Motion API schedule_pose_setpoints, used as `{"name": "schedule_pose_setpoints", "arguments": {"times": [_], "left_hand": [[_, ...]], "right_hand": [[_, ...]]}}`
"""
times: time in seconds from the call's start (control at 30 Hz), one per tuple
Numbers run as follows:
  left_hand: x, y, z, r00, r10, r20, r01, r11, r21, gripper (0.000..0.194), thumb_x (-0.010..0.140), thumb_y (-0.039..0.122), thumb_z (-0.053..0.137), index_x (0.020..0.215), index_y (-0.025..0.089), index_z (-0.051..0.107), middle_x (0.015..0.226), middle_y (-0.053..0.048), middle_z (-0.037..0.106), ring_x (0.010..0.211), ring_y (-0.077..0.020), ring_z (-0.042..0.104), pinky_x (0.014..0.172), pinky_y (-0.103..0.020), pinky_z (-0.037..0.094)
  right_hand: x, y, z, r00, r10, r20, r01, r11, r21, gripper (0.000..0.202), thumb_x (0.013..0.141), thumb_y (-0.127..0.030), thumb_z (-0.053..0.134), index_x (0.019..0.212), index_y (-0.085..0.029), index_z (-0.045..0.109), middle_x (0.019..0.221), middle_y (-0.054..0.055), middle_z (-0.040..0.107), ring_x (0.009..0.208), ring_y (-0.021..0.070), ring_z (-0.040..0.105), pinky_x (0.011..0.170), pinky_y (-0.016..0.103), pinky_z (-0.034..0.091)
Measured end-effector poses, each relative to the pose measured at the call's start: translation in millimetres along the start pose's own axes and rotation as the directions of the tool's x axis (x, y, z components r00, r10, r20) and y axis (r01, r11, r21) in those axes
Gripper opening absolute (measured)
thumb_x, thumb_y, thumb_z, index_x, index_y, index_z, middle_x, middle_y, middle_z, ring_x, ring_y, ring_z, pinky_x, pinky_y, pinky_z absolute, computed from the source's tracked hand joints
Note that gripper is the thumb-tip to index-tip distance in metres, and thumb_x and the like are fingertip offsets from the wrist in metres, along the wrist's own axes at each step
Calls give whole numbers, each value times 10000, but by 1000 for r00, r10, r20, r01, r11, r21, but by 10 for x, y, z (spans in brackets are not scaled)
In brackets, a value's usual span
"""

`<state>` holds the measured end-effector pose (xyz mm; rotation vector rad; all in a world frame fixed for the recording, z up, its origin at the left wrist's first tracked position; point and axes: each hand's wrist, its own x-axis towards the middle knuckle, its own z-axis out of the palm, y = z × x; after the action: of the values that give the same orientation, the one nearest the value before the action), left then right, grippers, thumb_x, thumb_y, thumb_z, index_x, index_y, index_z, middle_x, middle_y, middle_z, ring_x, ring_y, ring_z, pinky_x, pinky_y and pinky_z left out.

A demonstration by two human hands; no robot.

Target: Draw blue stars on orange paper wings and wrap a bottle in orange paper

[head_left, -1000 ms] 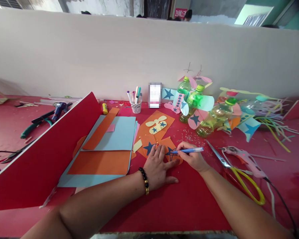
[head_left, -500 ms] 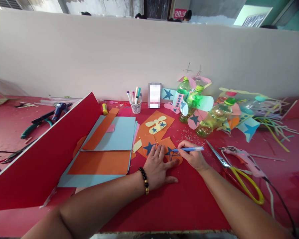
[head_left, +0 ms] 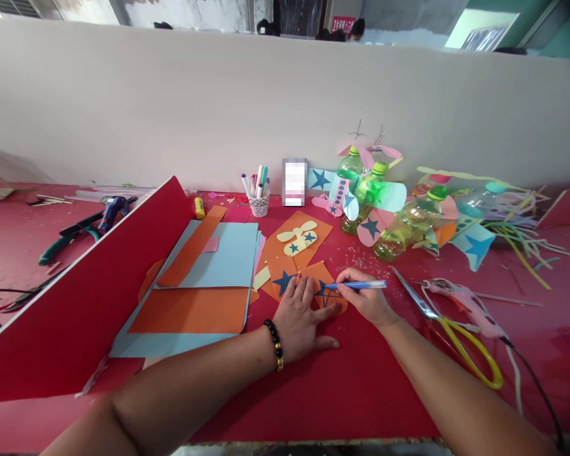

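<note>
My right hand [head_left: 365, 296] grips a blue marker [head_left: 361, 285], its tip on an orange paper piece [head_left: 339, 304] with a partly coloured blue star outline. Flat across the paper lies my left hand [head_left: 300, 313], fingers spread and pressing it to the red table. Just left of those fingers shows a filled dark blue star [head_left: 282, 283] on orange paper. Beyond them, pale yellow cut-outs [head_left: 300, 242] with small blue stars rest on an orange sheet [head_left: 320, 229].
Light blue and orange sheets [head_left: 185, 310] lie left, beside a slanting red board [head_left: 90, 285]. Marker cup [head_left: 259, 205] and decorated plastic bottles [head_left: 403, 225] stand at the back. Scissors [head_left: 472, 351] and a pink glue gun [head_left: 465, 304] lie right. Pliers [head_left: 69, 244] are far left.
My right hand and the marker have shifted very slightly to the left over the star outline. My left hand stays in place.
</note>
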<state>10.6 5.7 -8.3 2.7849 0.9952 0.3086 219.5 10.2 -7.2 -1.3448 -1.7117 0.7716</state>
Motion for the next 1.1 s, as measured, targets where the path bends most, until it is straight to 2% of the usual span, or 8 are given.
{"name": "schedule_pose_setpoints", "arguments": {"times": [0.47,0.77,1.0,1.1], "left_hand": [[3,0,0,1000,-7,14,7,1000,9,719,764,804,385,1370,421,443,1484,-99,322,1362,-397,240,1079,-589,146],[-4,-7,4,1000,0,0,0,1000,11,718,763,805,389,1372,428,437,1483,-98,322,1356,-391,253,1076,-586,162],[1,0,-6,1000,-5,3,5,1000,27,719,761,807,390,1366,423,448,1489,-95,322,1351,-389,260,1079,-585,153],[-1,1,-8,1000,-4,6,4,1000,21,716,760,804,400,1364,424,450,1486,-102,324,1353,-396,256,1077,-586,159]], "right_hand": [[-9,48,-11,1000,-3,-9,4,1000,16,97,843,-272,534,773,-207,551,710,0,557,664,159,534,610,273,422],[-21,1,-28,997,-25,80,23,999,28,79,816,-267,545,771,-203,560,696,1,560,649,158,522,598,275,411],[-15,30,-25,1000,-17,-12,17,999,-28,95,829,-265,534,756,-208,549,687,-1,567,642,159,534,596,273,416],[-24,18,-30,999,-22,29,22,1000,1,87,823,-273,539,766,-208,555,684,0,569,632,158,525,580,271,408]]}}
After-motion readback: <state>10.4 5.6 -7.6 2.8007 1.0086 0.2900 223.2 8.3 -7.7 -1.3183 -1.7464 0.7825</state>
